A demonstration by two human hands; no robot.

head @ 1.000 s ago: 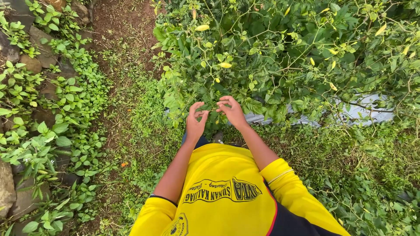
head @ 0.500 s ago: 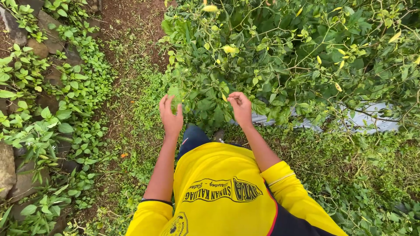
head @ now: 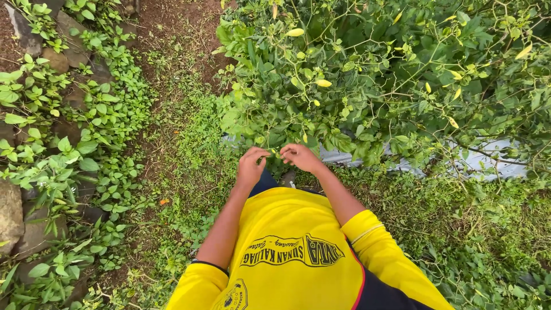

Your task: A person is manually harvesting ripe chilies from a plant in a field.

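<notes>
- Pinching together at the near edge of a leafy bush (head: 367, 74), left hand (head: 251, 166) and right hand (head: 301, 157) nearly touch.
- Something small and green sits between the fingertips (too tiny to identify).

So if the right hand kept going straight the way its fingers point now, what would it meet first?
The right hand points left toward the left hand, their fingertips almost together around something small and green. It would likely meet the left hand's fingers first, then the low leaves of the bush; depth is hard to judge.

Rocks (head: 11, 212), weeds (head: 109, 115), grey sheet (head: 482, 163)
</notes>
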